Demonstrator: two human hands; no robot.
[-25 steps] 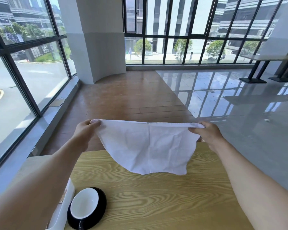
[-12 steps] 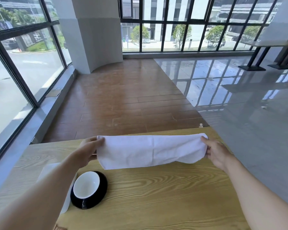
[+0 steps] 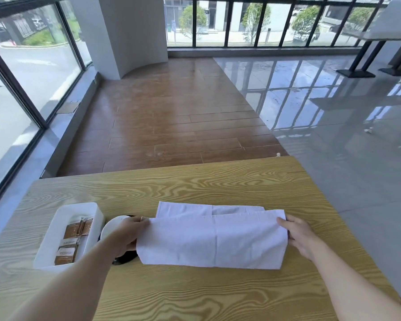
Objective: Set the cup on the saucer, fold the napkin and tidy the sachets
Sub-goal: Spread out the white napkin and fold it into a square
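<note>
Down on the wooden counter (image 3: 195,295), the person's left hand (image 3: 130,235) pinches the left end of a white napkin (image 3: 213,239), fingers curled over the cloth's upper corner. Opposite, the right hand (image 3: 299,235) grips the right end, thumb on top and fingers tucked beneath the edge. Between them the napkin lies as a long band, one layer folded over another, with a strip of the lower layer showing along the far side.

Just behind the left hand, a white cup (image 3: 112,224) sits on a black saucer (image 3: 125,258); both are largely hidden by the hand and forearm. Immediately left of them stands a white tray (image 3: 56,218) holding brown sachets (image 3: 72,239), some upright, some leaning.

Cup and sachets look settled, so the fold seems to be the step in hand. The risk lies at the left end: the napkin's corner overlaps the saucer, and that wrist is almost against the cup. A quick pull or sweep could nudge the cup off its saucer. The layers are also uneven, so pressing now would likely set a crooked crease.
</note>
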